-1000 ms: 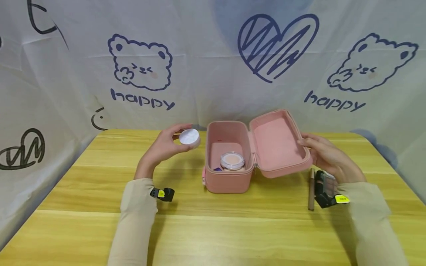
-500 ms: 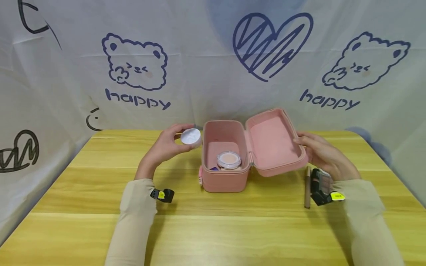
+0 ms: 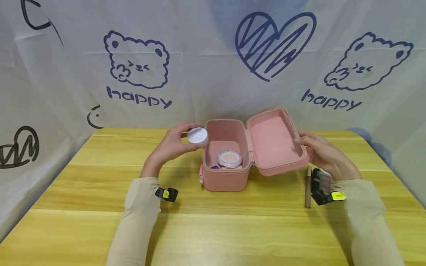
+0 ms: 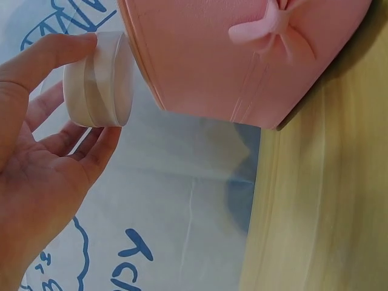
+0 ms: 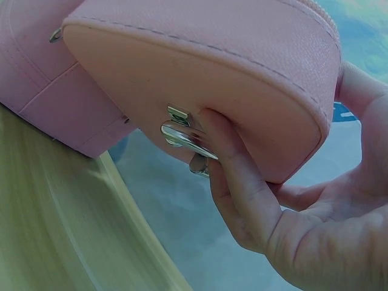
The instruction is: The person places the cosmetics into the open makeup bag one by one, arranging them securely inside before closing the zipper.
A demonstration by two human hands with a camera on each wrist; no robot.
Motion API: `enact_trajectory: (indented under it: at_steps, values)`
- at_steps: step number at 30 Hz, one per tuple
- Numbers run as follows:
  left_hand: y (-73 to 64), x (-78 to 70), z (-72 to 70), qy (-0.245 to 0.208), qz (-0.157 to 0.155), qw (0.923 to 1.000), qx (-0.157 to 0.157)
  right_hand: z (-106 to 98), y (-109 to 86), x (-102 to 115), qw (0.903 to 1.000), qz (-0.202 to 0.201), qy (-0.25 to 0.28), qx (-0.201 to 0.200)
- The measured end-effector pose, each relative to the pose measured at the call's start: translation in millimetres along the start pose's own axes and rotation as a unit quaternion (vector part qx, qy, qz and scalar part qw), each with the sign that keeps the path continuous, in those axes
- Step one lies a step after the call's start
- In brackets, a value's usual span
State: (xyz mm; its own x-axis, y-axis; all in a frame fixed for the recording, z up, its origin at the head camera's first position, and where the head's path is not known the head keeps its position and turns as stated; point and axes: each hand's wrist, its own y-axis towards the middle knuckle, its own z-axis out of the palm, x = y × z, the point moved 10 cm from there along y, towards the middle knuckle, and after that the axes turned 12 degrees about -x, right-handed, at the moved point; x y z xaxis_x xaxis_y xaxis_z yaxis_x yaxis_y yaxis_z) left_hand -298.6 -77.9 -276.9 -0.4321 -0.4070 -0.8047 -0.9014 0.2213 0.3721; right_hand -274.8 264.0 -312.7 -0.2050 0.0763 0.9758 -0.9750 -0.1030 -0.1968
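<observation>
My left hand [image 3: 174, 146] pinches a round white-lidded jar [image 3: 198, 137] between thumb and fingers, held up at the left rim of the pink cosmetic case [image 3: 226, 181]. In the left wrist view the jar [image 4: 100, 82] has a clear outer wall, and a pink bow [image 4: 276, 27] decorates the case beside it. The case stands unzipped, its lid [image 3: 274, 144] swung out to the right. My right hand [image 3: 327, 155] grips the lid's outer edge; in the right wrist view its fingers lie beside a metal clasp [image 5: 188, 138]. Inside the case rests a round clear-rimmed compact [image 3: 229, 159].
A brown pencil-like stick [image 3: 308, 186] lies on the wooden table [image 3: 233, 229] below my right hand. Next to it is a dark palette with a clear cover [image 3: 326, 183], partly hidden by the wrist. A printed cloth [image 3: 199, 74] hangs behind the table.
My left hand has moved right with the jar, from clear of the case to its left rim. The right hand keeps hold of the lid. The head view has shifted slightly.
</observation>
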Motion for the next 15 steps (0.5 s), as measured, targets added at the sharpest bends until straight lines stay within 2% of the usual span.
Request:
enact_trajectory:
  at_steps: [15]
  values:
    - [-0.7,-5.1,9.8,-0.011,0.021,0.9997,0.003,0.0,2.1,-2.3,0.9999,-0.003,0.015,0.001]
